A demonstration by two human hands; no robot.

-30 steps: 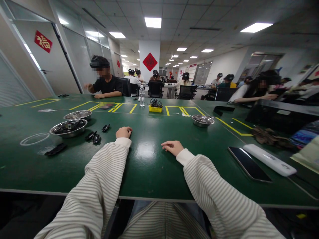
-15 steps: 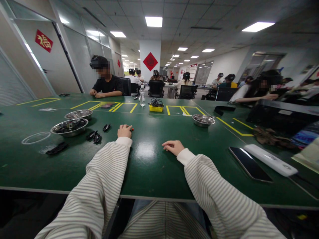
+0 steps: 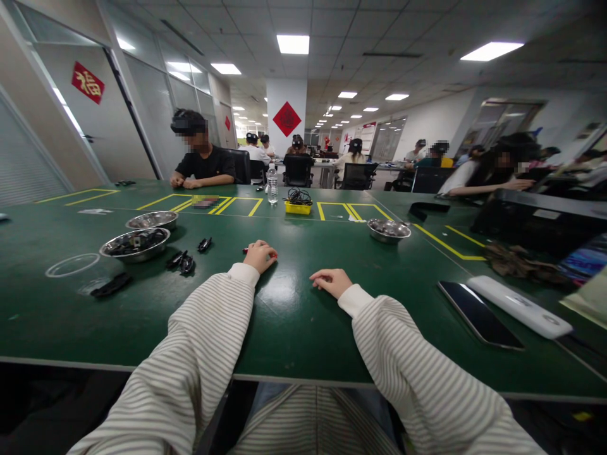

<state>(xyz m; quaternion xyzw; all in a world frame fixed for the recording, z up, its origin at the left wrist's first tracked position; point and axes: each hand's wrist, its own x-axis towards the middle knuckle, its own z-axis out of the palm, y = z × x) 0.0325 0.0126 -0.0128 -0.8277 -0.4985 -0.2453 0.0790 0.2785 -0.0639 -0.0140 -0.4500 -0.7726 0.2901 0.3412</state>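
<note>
My left hand is closed, held low over the green table left of centre. A dark, red-marked end of a small thin object pokes out on its left side; the rest is hidden by the fingers, so its kind cannot be told. My right hand rests on the table to the right, fingers loosely bent and slightly apart, with nothing visible in them. Left of my left hand lie several small black plastic parts. A steel bowl there holds dark parts.
A second steel bowl stands behind the first, another bowl at right. Beyond are a water bottle and a yellow box of cables. At right lie a phone and a white device. A person sits across the table.
My left hand has moved right, toward the right hand, and turned. The object's red end showed on its right before; now an end shows on its left. My right hand stays put.
</note>
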